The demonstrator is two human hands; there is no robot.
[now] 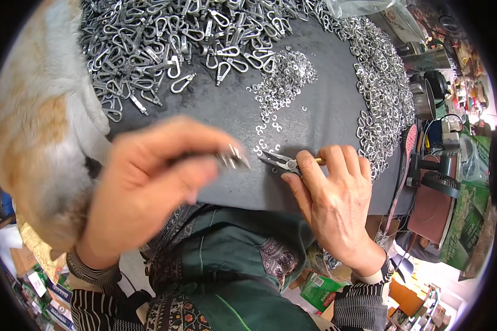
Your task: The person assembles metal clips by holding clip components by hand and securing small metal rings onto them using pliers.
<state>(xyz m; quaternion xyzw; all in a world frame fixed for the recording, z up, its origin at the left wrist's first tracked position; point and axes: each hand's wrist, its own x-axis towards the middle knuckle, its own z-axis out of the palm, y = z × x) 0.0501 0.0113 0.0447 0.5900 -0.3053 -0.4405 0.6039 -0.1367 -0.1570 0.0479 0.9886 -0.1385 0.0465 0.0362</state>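
My left hand, smeared by motion, is closed on a shiny metal piece, probably a snap hook, though the blur hides its shape. In my right hand is a pair of pliers, jaws pointing left, their tips by a few loose small C-shaped metal rings. A heap of these C-rings lies farther back on the dark work surface. Behind my left hand spreads a big pile of metal snap hooks; one snap hook lies at its near edge.
Along the right edge runs a long pile of metal loops. A cat with white and orange fur lies at the left, against my left arm. Beyond the right edge are a pink brush, metal cups and a small black fan.
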